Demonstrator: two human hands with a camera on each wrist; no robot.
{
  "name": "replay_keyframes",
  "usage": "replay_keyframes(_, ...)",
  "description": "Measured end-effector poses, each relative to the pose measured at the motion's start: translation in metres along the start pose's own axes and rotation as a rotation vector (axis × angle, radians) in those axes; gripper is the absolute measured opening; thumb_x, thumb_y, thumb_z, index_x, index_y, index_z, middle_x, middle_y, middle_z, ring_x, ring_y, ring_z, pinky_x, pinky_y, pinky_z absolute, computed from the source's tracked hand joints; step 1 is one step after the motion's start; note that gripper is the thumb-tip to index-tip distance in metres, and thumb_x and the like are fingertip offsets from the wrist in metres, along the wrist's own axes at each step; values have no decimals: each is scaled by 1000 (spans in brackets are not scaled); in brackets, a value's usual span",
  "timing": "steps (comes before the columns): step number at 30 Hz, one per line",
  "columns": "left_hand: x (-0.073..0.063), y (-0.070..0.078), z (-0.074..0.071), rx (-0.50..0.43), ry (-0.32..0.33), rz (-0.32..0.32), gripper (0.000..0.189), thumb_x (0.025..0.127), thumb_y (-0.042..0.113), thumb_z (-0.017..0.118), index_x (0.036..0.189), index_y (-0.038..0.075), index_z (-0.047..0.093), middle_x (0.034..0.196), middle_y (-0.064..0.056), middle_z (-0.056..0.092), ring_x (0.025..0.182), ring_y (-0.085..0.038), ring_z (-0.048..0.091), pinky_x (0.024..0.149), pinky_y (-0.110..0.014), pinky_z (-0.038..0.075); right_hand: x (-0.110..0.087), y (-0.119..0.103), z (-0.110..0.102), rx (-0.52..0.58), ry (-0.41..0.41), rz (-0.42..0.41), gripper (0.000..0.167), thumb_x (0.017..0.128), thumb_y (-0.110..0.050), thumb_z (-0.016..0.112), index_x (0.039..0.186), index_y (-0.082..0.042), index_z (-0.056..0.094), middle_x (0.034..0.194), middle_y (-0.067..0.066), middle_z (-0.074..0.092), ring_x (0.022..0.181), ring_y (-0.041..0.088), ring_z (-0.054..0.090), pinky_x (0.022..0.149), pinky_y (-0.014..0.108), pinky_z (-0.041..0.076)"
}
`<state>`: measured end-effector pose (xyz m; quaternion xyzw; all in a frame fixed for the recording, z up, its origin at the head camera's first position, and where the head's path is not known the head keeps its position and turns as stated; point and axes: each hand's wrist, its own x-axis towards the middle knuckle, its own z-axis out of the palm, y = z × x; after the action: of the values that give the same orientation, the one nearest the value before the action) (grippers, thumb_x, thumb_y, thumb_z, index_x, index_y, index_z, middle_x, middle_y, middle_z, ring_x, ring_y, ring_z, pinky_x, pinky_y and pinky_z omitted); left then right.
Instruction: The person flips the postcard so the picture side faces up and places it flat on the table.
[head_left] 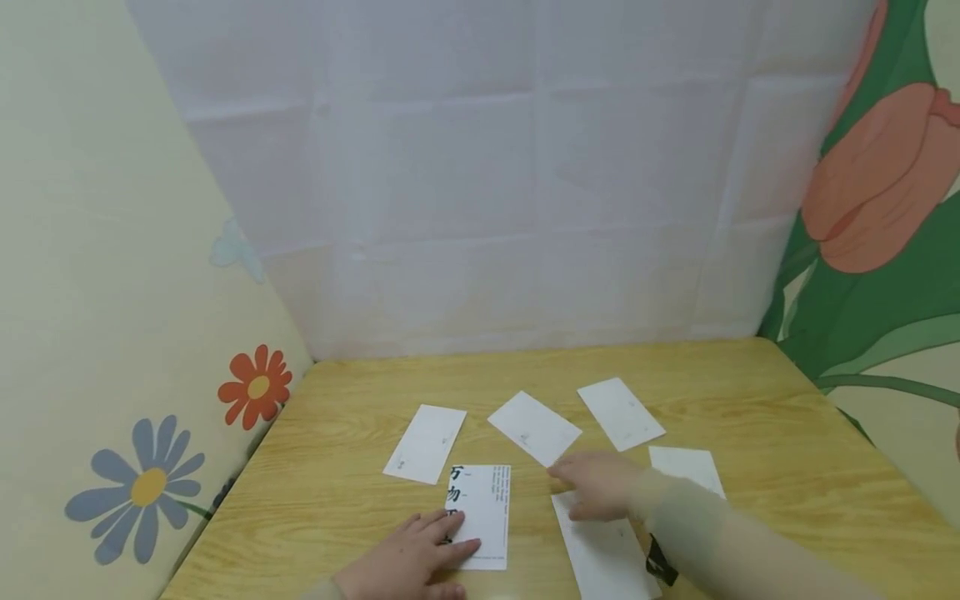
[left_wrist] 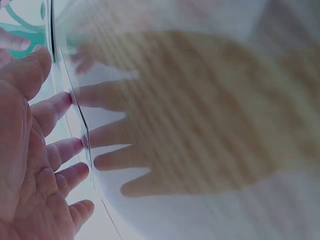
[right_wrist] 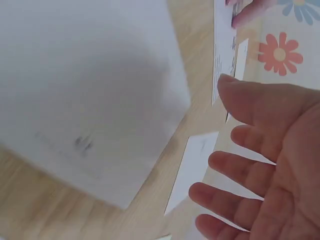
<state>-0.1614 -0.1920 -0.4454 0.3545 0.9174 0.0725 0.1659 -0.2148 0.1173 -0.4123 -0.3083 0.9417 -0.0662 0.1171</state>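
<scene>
Floral walls (head_left: 82,283) and a creased white sheet (head_left: 525,175) suggest a booth.

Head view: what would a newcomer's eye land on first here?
Probably the large coral tulip on the right-hand wall, the boldest colour in view. On the wooden table, the card with bold black characters stands out, the left hand resting on its lower left part. Plainer white cards lie scattered beyond it and to its right, near the right hand.

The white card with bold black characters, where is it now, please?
In the head view, that card lies bottom centre on the yellow wood-grain table, the person's left hand over its lower left part, the right hand to its right.
</scene>
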Motion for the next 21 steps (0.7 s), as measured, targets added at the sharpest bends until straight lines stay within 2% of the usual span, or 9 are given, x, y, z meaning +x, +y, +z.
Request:
replay_keyframes(8, 2, -1, -5, 33, 44, 12, 63, 91, 66, 43, 143, 31, 47, 151, -11, 37, 136, -38, 33, 106, -60, 29, -23, 24, 13, 169, 24, 92, 56, 80, -24, 76, 131, -7, 58, 133, 10, 56, 124, 30, 50, 105, 47, 36)
replay_keyframes(11, 5, 4, -7, 93, 114, 45, 63, 93, 63, 41, 143, 24, 48, 149, -11, 41, 135, -34, 37, 106, -55, 31, -30, 27, 15, 206, 33, 111, 55, 79, -22, 77, 129, -7, 58, 133, 11, 56, 125, 30, 50, 105, 47, 36)
replay_keyframes(14, 13, 15, -10, 85, 205, 40, 59, 97, 57, 43, 140, 17, 51, 142, -9, 48, 130, -29, 44, 104, -49, 37, -36, 28, 14, 230, 44, 125, 55, 80, -21, 76, 129, -7, 58, 133, 11, 56, 126, 31, 49, 106, 48, 35)
replay_keyframes(16, 22, 24, -13, 0, 244, 9, 55, 97, 52, 46, 136, 15, 55, 137, -7, 52, 125, -26, 48, 101, -46, 40, -39, 29, 13, 245, 53, 128, 56, 80, -20, 76, 130, -6, 57, 133, 12, 56, 126, 32, 48, 106, 49, 34)
replay_keyframes(21, 46, 47, -16, -422, 269, -92, 41, 95, 37, 58, 123, 7, 63, 120, -6, 59, 104, -21, 56, 87, -39, 48, -44, 33, 17, 299, 83, 131, 57, 78, -18, 77, 129, -3, 57, 132, 14, 56, 125, 34, 48, 106, 52, 34)
